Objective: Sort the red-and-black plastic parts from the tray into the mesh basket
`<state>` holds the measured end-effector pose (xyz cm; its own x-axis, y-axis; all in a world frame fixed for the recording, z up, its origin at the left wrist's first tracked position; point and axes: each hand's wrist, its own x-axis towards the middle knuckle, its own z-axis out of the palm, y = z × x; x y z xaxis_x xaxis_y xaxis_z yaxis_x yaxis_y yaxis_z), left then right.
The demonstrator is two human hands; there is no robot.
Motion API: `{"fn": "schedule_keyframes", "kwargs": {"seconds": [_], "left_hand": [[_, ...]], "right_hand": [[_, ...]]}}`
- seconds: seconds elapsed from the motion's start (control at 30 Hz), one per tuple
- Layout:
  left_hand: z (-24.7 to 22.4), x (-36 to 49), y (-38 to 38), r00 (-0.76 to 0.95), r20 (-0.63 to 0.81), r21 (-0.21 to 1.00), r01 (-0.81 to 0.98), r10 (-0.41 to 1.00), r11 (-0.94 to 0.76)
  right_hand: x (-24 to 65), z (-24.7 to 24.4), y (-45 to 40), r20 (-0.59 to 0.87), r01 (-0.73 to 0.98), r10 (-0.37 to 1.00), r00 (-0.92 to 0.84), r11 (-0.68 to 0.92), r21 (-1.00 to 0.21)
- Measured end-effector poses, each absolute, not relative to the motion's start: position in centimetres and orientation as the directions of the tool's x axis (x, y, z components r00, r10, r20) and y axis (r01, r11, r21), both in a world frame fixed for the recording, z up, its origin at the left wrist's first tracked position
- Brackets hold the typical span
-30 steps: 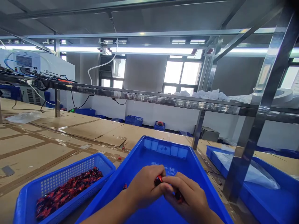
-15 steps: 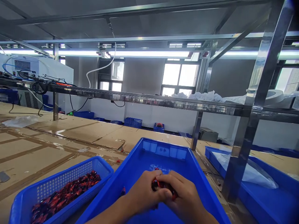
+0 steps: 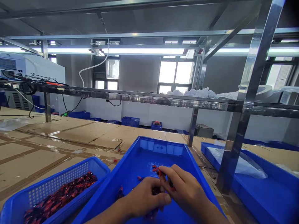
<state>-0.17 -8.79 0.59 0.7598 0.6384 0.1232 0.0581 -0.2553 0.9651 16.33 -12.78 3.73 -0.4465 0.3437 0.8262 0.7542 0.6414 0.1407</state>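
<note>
Head view: left hand [image 3: 146,197] and right hand [image 3: 187,188] grip red-black pieces [image 3: 155,190] over a blue tub [image 3: 163,154], between perforated basket [image 3: 57,181] and metal post [image 3: 236,140].

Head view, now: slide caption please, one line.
Left hand and right hand hold small red-and-black pieces over a blue tray, beside a perforated basket of similar pieces.

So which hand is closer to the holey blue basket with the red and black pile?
Left. The left hand is over the blue tray, to the right of the basket; the right hand is over that tray too, but farther right.
</note>
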Motion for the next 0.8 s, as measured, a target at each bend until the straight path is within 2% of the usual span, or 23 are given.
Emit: {"fn": "schedule_keyframes", "kwargs": {"seconds": [0.07,0.17,0.2,0.27,0.4,0.47,0.53,0.57,0.6,0.63,0.7,0.8], "left_hand": [[0.5,-0.1,-8.8,0.762,0.093,0.966,0.087,0.641,-0.244],[0.4,-0.1,-8.8,0.76,0.049,0.97,0.117,0.648,-0.211],[0.4,-0.2,-8.8,0.758,0.045,0.971,0.121,0.651,-0.208],[0.5,-0.3,-8.9,0.752,0.041,0.969,0.129,0.658,-0.209],[0.9,-0.3,-9.1,0.764,0.014,0.964,0.161,0.645,-0.211],[0.9,-0.1,-9.0,0.764,0.011,0.968,0.154,0.645,-0.199],[0.8,0.3,-8.8,0.749,-0.011,0.993,0.087,0.662,-0.083],[0.7,0.5,-8.6,0.732,-0.039,0.999,0.034,0.68,0.02],[0.6,0.7,-8.4,0.707,-0.078,0.991,-0.025,0.703,0.135],[0.5,0.9,-8.2,0.677,-0.127,0.965,-0.085,0.725,0.248],[0.2,0.9,-7.6,0.602,-0.226,0.894,-0.185,0.766,0.409],[0.0,0.6,-6.8,0.506,-0.325,0.817,-0.275,0.799,0.507]], "right_hand": [[16.1,4.2,-12.9,0.855,0.744,0.363,-0.37,0.667,0.039],[15.9,4.7,-12.9,0.866,0.682,0.473,-0.161,0.688,-0.249],[15.9,4.8,-12.9,0.858,0.656,0.499,-0.12,0.689,-0.309],[16.0,4.8,-12.8,0.849,0.617,0.516,-0.114,0.706,-0.347],[15.9,4.1,-12.8,0.846,0.553,0.508,-0.162,0.757,-0.349],[15.6,3.8,-12.7,0.801,0.472,0.589,-0.104,0.739,-0.481],[15.4,3.7,-12.3,0.66,0.245,0.749,0.048,0.632,-0.735],[15.4,3.8,-12.1,0.545,0.056,0.83,0.118,0.543,-0.838],[15.5,4.0,-11.8,0.427,-0.157,0.891,0.157,0.449,-0.88],[15.7,4.3,-11.6,0.329,-0.361,0.93,0.165,0.368,-0.857],[16.5,4.9,-11.2,0.239,-0.652,0.962,0.131,0.265,-0.71],[18.0,5.2,-10.8,0.241,-0.831,0.97,0.027,0.157,-0.534]]}}
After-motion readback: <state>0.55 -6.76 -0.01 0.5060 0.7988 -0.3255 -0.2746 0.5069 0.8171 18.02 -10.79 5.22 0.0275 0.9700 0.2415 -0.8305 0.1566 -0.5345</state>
